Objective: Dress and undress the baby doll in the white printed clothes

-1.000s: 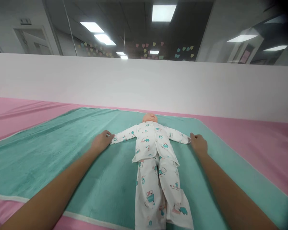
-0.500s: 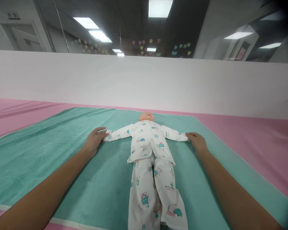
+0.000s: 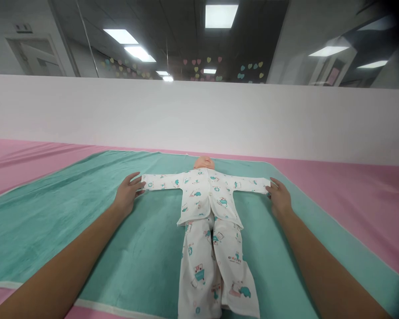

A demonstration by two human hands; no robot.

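- White printed pajamas [image 3: 199, 199] on a baby manikin [image 3: 204, 163], lying face up along the middle of a teal towel [image 3: 53, 221], head at the far end, legs toward the viewer.
- Change over the last half second: both sleeves now run out almost level and straight, their cuffs further from the body, and the fabric looks flatter and tauter than before.
- Left hand [image 3: 128, 194]: just off the cuff on the left of the view, fingers spread wide, tips at the cuff edge; any grip on the cloth cannot be told.
- Right hand [image 3: 279, 197]: at the opposite cuff, fingers drawn narrower, tips at the hem; whether they pinch it cannot be told.
- Trouser legs lie side by side, unhandled.
- Towel rests on a pink sheet [image 3: 352, 195], below a white panel [image 3: 199, 115].
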